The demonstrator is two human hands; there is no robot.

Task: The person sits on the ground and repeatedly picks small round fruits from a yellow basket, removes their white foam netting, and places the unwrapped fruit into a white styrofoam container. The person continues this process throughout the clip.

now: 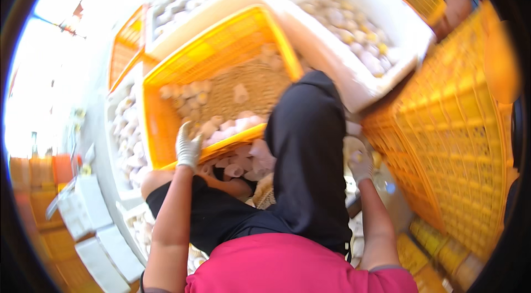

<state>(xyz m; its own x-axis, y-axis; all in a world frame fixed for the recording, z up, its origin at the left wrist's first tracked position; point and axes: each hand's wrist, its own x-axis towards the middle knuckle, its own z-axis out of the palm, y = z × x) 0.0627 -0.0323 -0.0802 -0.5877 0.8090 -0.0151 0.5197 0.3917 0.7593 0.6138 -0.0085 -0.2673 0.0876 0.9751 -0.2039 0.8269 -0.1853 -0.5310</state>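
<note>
My left hand (189, 146), in a pale knit glove, is at the near left corner of a yellow plastic crate (166, 135), its fingers just over the rim. Inside the crate, small pale rounded objects (191, 96) lie along the left side and the near edge, and one (240, 93) rests alone on the brown textured bottom. To the right of my raised knee, my right hand (360, 163), gloved too, hangs low by several pale pieces; blur hides whether it holds one. More pale, tube-like pieces (244, 160) lie beneath the crate's near rim.
White foam boxes (375, 90) of similar pieces stand behind and at the left (112, 143). Tall yellow crates (448, 139) rise close on the right. White foam boxes (93, 206) and orange crates are stacked at the lower left. Part of another person (456, 7) shows at the upper right.
</note>
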